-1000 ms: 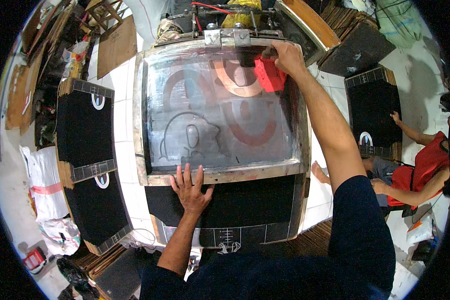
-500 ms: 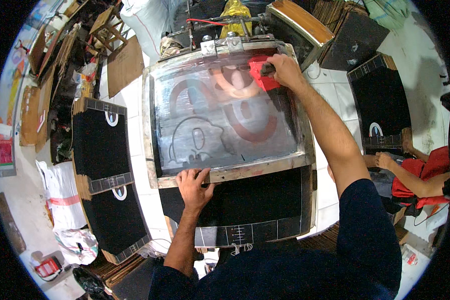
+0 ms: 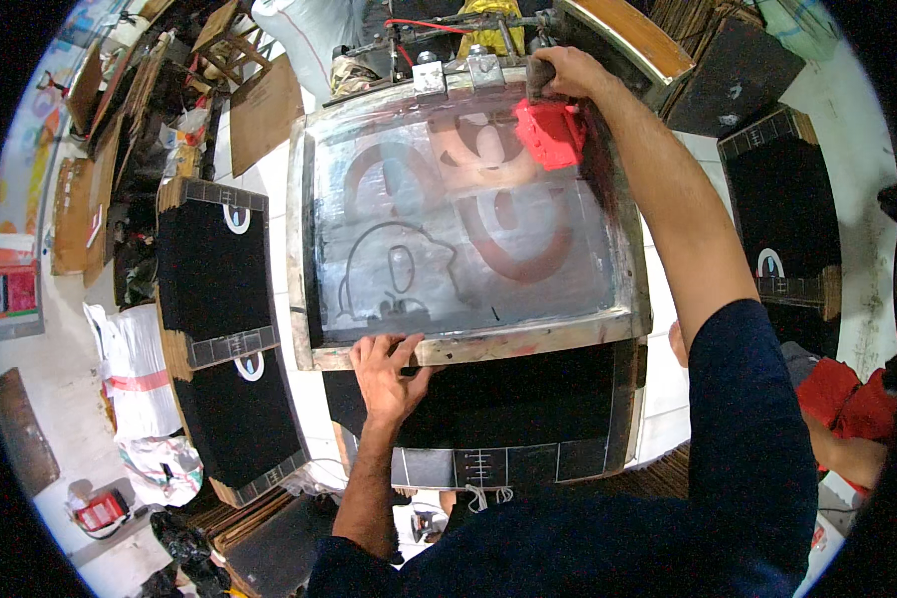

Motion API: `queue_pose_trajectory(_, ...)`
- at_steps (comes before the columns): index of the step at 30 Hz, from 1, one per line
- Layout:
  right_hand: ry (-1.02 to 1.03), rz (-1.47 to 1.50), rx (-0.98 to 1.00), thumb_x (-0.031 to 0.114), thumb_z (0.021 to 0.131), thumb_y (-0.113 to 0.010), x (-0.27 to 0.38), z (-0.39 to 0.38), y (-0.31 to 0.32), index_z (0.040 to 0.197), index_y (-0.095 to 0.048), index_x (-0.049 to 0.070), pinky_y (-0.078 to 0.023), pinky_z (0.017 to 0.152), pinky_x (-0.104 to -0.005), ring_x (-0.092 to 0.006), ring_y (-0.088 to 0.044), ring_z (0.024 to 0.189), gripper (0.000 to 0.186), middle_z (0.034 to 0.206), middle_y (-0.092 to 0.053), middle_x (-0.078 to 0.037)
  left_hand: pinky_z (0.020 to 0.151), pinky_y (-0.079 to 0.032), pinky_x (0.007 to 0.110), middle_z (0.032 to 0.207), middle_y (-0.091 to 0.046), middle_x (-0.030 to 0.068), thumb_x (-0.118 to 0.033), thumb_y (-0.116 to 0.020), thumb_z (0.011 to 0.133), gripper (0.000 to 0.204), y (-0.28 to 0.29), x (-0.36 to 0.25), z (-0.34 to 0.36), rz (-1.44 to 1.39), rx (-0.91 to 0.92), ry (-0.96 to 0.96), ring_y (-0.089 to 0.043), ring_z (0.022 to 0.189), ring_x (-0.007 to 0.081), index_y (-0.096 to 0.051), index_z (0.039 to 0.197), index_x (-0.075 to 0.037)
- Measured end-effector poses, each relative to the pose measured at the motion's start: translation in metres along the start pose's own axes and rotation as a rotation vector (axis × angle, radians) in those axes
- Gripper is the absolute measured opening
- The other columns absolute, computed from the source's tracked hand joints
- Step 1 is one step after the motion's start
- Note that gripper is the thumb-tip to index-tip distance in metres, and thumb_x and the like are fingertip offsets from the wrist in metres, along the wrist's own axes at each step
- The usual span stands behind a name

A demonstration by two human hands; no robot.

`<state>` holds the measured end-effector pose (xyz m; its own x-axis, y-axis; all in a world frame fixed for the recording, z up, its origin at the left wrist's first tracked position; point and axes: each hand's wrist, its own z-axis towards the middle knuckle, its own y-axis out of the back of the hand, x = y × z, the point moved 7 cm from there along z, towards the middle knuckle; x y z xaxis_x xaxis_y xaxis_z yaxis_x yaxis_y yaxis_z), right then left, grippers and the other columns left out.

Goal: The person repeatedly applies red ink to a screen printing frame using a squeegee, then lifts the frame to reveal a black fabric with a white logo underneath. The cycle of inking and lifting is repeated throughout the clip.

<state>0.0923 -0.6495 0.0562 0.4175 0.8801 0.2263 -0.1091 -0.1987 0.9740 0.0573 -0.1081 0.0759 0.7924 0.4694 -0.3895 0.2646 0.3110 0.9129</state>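
Observation:
A screen-printing screen (image 3: 528, 330) lies over a black board (image 3: 523, 399), showing faint reddish curved shapes and a dark line drawing through its mesh. My left hand (image 3: 384, 379) grips the near bar of the screen's frame, fingers bent over it and thumb lower. At the far right corner, my right hand (image 3: 568, 72) is closed on the dark handle of a squeegee (image 3: 539, 70), whose lower part is covered in bright red ink (image 3: 550, 135). Metal clamps (image 3: 483, 70) hold the far edge of the screen, beside metal bars and a red hose.
Black boards with white printed shapes stand on both sides (image 3: 209, 274) (image 3: 777, 199). White sacks (image 3: 135, 374), stacked cardboard (image 3: 728, 75), wooden pieces and a small red object (image 3: 100, 513) surround the work. A co-worker's red clothing and arm (image 3: 842, 414) show at lower right.
My right hand and the inked squeegee have shifted slightly toward the far edge. My left fingers have bent over the frame from lying spread. The co-worker has moved lower, mostly out of sight.

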Motion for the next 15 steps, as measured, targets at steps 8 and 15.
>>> queue_pose_trajectory(8, -0.032, 0.120, -0.720, 0.010, 0.081, -0.072, 0.072, -0.156, 0.016, 0.127, -0.065, 0.010, -0.047, 0.100, -0.0503, -0.0380, -0.058, 0.117, 0.046, 0.122, -0.062, -0.015, 0.094, -0.040, 0.045, 0.101, -0.066, 0.0051, -0.023, -0.087, 0.066, 0.048, 0.003, -0.004, 0.001, -0.014, 0.007, 0.014, -0.056, 0.099, 0.0287, -0.078, 0.111, -0.013)
queue_pose_trajectory(15, -0.030, 0.166, -0.639, 0.033, 0.087, -0.074, 0.243, -0.339, 0.059, 0.120, -0.068, 0.010, -0.043, 0.098, -0.0493, -0.0339, -0.059, 0.113, 0.041, 0.113, -0.063, -0.013, 0.094, -0.038, 0.046, 0.099, -0.066, 0.0084, -0.051, -0.090, 0.066, 0.060, 0.091, -0.040, 0.019, 0.068, 0.015, -0.101, -0.057, 0.101, 0.0289, -0.078, 0.109, -0.010)
